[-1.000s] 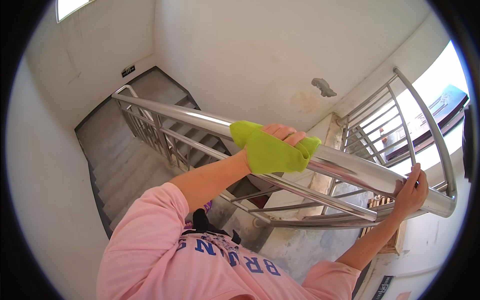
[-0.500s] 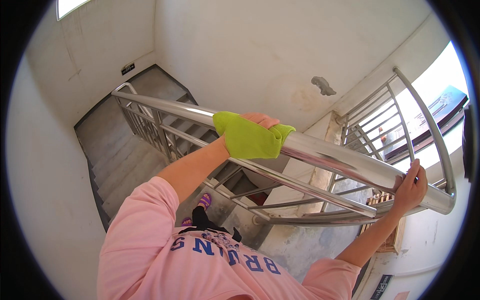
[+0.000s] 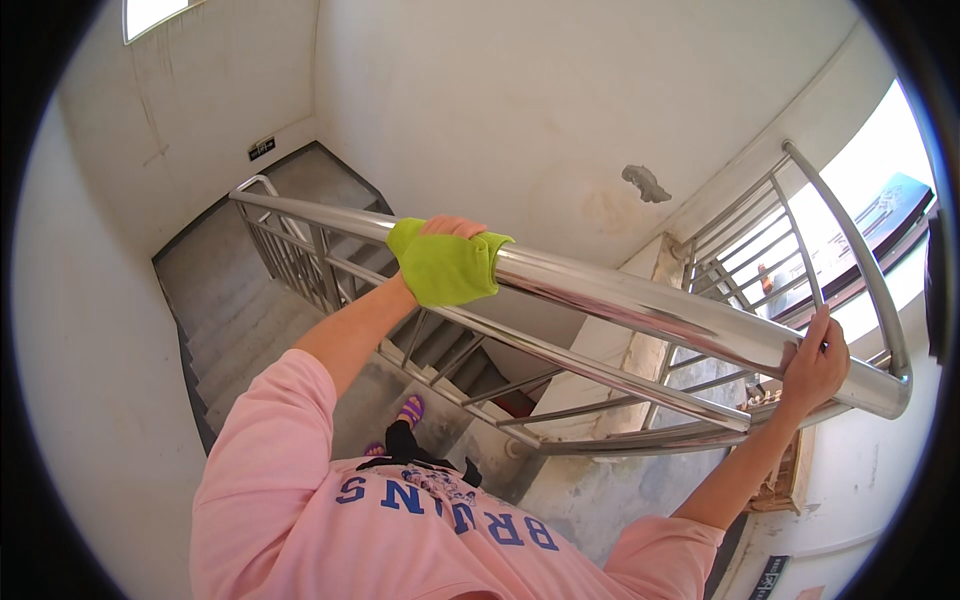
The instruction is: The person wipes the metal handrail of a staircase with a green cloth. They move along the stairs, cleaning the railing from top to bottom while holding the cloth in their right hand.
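In a concrete stairwell, the left hand [image 3: 447, 232] presses a green cloth [image 3: 445, 268] around the steel handrail [image 3: 640, 305]; the right hand [image 3: 815, 362] grips the rail closed

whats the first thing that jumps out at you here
The bright lime-green cloth stands out first, wrapped over the shiny steel handrail near the middle of the picture with the left hand pressed over it. Toward the right end of that rail, the right hand grips it bare. Below, a grey concrete stairwell drops away at left.
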The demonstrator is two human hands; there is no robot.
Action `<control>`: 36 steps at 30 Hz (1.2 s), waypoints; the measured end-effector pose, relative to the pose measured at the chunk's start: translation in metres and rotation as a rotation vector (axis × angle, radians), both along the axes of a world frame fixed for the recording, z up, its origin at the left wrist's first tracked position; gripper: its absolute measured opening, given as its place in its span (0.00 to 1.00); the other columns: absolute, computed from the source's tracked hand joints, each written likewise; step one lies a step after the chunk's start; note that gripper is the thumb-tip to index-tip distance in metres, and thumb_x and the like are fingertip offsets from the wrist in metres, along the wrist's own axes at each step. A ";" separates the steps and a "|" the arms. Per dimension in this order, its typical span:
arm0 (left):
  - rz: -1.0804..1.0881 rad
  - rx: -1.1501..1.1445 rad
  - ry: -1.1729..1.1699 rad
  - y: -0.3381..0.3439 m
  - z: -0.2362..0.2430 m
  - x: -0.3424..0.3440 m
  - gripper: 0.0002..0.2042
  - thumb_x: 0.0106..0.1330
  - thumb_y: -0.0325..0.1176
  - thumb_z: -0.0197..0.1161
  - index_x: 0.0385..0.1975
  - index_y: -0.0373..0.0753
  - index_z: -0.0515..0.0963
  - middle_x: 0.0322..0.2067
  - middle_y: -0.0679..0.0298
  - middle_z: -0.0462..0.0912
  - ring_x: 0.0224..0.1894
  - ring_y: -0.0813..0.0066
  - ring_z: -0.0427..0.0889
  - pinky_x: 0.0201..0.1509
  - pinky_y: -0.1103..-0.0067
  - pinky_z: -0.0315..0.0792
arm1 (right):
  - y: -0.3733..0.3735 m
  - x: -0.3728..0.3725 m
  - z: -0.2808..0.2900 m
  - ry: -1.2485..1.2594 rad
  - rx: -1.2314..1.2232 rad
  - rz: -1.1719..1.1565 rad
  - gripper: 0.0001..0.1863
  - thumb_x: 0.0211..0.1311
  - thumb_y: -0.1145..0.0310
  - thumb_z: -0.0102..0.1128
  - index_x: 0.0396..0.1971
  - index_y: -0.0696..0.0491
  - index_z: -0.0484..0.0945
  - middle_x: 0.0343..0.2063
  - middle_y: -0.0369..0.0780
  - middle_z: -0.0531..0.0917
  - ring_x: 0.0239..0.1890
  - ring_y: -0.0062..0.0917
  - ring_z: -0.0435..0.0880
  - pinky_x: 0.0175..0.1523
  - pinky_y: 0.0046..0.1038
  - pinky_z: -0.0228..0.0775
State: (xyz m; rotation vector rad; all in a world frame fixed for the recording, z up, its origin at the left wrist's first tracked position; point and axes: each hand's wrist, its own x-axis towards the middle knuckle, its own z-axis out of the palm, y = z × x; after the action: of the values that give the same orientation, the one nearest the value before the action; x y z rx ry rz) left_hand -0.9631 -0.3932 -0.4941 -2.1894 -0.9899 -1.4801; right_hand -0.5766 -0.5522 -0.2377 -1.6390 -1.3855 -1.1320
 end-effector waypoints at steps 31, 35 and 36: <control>-0.175 0.125 -0.152 -0.012 0.031 0.059 0.24 0.46 0.35 0.69 0.45 0.41 0.70 0.38 0.62 0.78 0.37 0.64 0.79 0.39 0.71 0.73 | 0.003 -0.007 -0.001 -0.027 0.040 -0.009 0.18 0.66 0.56 0.50 0.23 0.53 0.78 0.16 0.36 0.74 0.25 0.30 0.72 0.38 0.31 0.63; -0.142 0.152 -0.160 -0.008 0.022 0.046 0.26 0.44 0.36 0.70 0.45 0.40 0.69 0.37 0.61 0.78 0.37 0.63 0.79 0.39 0.70 0.73 | -0.003 -0.009 0.002 -0.026 0.044 -0.039 0.18 0.66 0.55 0.49 0.23 0.53 0.77 0.16 0.36 0.74 0.25 0.30 0.72 0.38 0.31 0.63; -0.124 0.147 -0.171 -0.008 0.021 0.044 0.26 0.45 0.36 0.70 0.45 0.40 0.70 0.37 0.62 0.78 0.37 0.63 0.78 0.40 0.70 0.72 | -0.004 -0.011 0.003 -0.025 0.043 -0.030 0.18 0.66 0.55 0.49 0.23 0.53 0.77 0.16 0.36 0.74 0.25 0.30 0.72 0.39 0.31 0.63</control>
State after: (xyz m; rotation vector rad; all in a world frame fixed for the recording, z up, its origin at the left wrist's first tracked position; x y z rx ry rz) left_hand -0.9188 -0.4011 -0.4727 -2.0807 -0.7794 -1.7616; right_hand -0.5872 -0.5565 -0.2352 -1.6256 -1.3473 -1.1950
